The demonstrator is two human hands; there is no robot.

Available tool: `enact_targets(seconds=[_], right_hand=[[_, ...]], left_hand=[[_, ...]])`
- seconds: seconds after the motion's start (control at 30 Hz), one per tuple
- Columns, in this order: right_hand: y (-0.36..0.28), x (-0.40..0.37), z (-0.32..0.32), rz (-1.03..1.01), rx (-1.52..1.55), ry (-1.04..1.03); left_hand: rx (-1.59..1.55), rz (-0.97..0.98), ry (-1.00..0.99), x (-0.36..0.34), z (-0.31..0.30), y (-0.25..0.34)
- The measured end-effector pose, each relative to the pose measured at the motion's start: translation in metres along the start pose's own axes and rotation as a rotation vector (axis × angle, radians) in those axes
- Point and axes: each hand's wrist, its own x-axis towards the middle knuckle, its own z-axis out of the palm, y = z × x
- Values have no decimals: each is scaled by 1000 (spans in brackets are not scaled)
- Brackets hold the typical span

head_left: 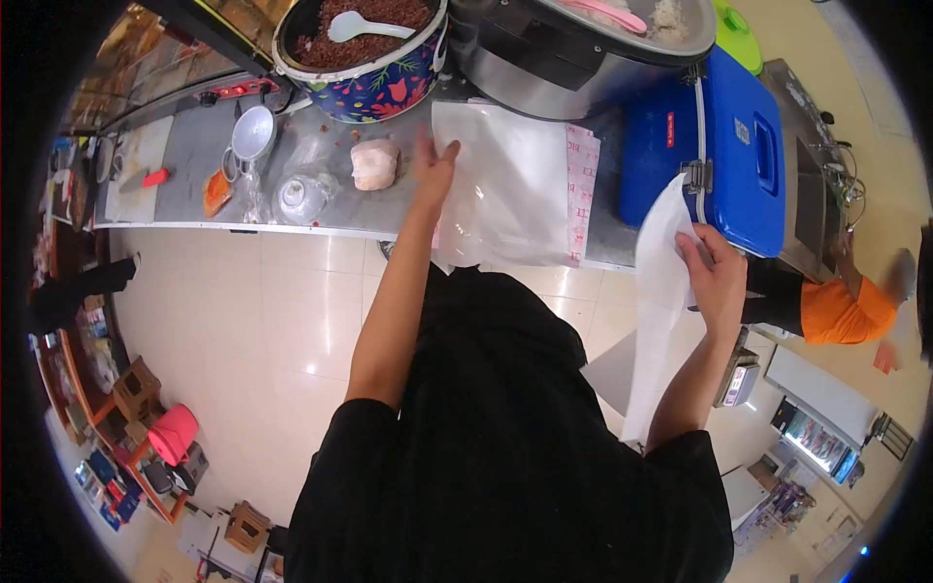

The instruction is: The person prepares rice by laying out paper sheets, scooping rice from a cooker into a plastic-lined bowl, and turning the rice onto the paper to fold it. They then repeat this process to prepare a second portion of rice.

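My right hand (717,272) pinches a sheet of white paper (661,262) by its edge, and the sheet hangs down beside the counter. My left hand (434,167) has its fingers apart, slightly blurred, at the left edge of a stack of glossy, translucent white sheets (515,185). Under that stack a pink printed paper (581,189) shows along the right side. Just left of my left hand, a pale rounded lump (374,163) in what looks like a wrapping lies on the metal counter (330,209).
Behind stand a flowered pot (374,92) of dark red rice with a white paddle (367,27) and a large steel cooker (573,83). A blue cooler box (743,146) is at the right. Cups (255,134) and plastic wrap (303,194) lie left. A person in orange (846,309) stands far right.
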Motion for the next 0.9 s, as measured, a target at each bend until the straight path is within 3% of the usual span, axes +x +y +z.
enact_targets(seconds=[0.07,0.17,0.23,0.27,0.37,0.53,0.63,0.73,0.83,0.9], right_hand=[[3,2,1,-57,-55,-15],[-6,8,11,-64,-111,-22],[-13,19,23,-154,-86,-48],[-16,25,30,-199,-72,-60],[-20,38,54,-242,-199,-237],[-22,53,83,-385,-255,-228],[-23,61,97,-518,-286,-181],[-35,65,92,-524,-291,-142],[-50,76,68,-539,-88,10],[-68,70,44,-491,109,103]], left_hand=[[113,208,157,-20,-8,27],[-170,-167,-316,-82,-20,88],[-555,-652,-790,-114,-20,107],[-520,-630,-881,-133,-13,103],[-547,-574,-805,-162,-1,129],[-735,-726,-736,-158,-6,135],[-723,-638,-604,-154,3,127],[-173,-531,-587,-149,11,139],[324,-167,-741,-135,-3,112],[345,30,-507,-122,-10,104]])
